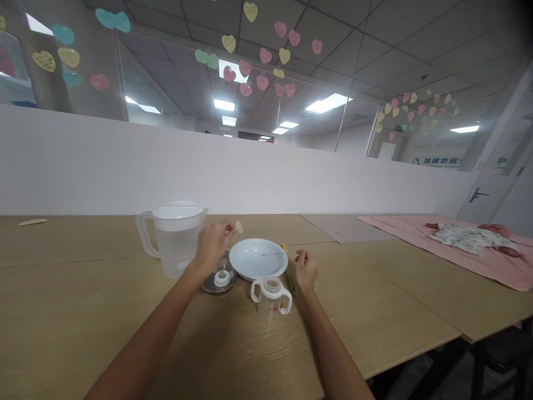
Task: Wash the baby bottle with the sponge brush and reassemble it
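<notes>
My left hand (pixel 214 244) is raised above the table, its fingertips closed on a small pale translucent bottle nipple (pixel 239 226). Below it, a white bottle collar (pixel 222 278) lies on a round dark plate (pixel 217 288), beside a clear cap partly hidden by my wrist. To the right stands a white bowl (pixel 254 274) with a thin grey rod (pixel 271 254) across it. My right hand (pixel 306 270) is closed beside the bowl; the rod points towards its fingertips, but what they hold is unclear. A two-handled clear baby bottle (pixel 270 305) stands topless in front of the bowl.
A clear pitcher (pixel 177 244) of water stands left of the plate. A yellow-green handled tool (pixel 289 278) lies between bowl and right hand. Far right, a baby doll (pixel 470 238) in patterned clothes lies on a pink cloth (pixel 416 244). A white wall (pixel 250 178) backs the table.
</notes>
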Action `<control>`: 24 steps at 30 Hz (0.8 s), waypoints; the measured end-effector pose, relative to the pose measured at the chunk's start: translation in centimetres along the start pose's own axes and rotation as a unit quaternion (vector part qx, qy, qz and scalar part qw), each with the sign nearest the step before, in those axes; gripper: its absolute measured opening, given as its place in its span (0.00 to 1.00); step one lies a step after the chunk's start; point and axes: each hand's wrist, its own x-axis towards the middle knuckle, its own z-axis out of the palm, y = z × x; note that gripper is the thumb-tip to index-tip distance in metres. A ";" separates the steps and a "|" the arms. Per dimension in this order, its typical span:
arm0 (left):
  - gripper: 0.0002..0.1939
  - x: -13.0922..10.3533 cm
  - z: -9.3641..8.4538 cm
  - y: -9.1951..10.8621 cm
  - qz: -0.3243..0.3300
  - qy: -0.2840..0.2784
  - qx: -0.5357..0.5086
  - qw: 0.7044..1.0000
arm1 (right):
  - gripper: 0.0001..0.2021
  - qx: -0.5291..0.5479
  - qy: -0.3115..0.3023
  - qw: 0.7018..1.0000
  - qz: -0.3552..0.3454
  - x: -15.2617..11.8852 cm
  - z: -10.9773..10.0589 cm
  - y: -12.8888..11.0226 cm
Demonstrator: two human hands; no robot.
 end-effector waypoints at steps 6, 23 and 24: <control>0.10 -0.3 3.8 0.6 0.023 0.007 -0.300 0.954 | 0.16 0.284 0.103 0.938 0.167 0.5 0.4 0.5; 0.09 -2.9 6.4 2.3 0.068 -0.126 -0.243 0.959 | 0.10 0.383 0.024 0.903 0.195 0.6 0.3 -0.2; 0.09 -2.9 6.5 2.3 0.069 -0.129 -0.234 0.961 | 0.10 0.381 0.023 0.904 0.192 0.6 0.2 -0.2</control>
